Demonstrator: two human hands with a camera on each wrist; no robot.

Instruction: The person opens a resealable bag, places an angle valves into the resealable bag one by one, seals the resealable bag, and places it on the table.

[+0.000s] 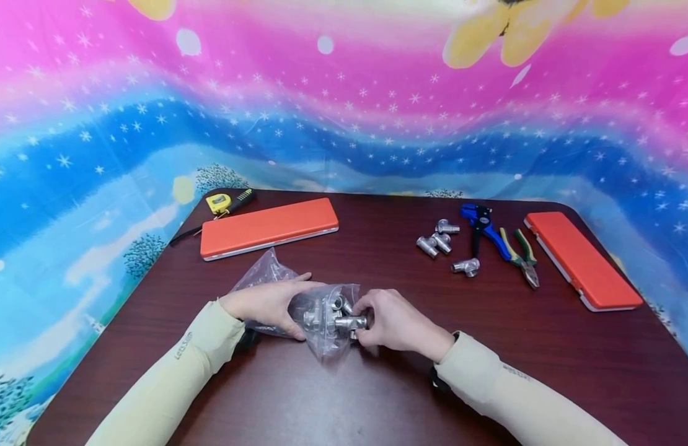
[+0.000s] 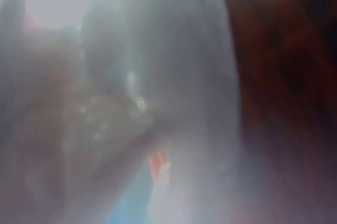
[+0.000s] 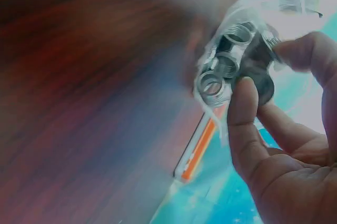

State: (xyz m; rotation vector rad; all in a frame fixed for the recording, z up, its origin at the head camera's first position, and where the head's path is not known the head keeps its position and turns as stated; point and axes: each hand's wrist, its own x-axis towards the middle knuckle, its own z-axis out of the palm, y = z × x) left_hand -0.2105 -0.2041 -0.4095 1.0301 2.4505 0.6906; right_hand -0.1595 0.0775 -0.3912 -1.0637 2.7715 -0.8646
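Pinched between thumb and fingers of the right hand (image 1: 396,322), at the open mouth of a clear plastic bag (image 1: 327,353): 1 metal fitting (image 1: 351,323). Just beside it, inside the bag, several more metal pieces (image 1: 315,317), with round threaded ends visible from the right wrist. Grasped around the bag, between thumb and fingers: the left hand (image 1: 268,306), with loose plastic spreading out past it; too blurred in the left wrist view for detail. All near the middle of a dark table (image 1: 321,412). Farther off, to the right, 4 loose fittings (image 1: 426,246), 3 clustered and 1 apart, then a blue tool (image 1: 496,238), pliers (image 1: 529,272) and a red-orange case (image 1: 584,260). Beyond the bag, to the left, a 2nd case (image 1: 268,229), near a yellow tape measure (image 1: 218,203). Behind everything, a snowflake-patterned cloth (image 1: 344,93).
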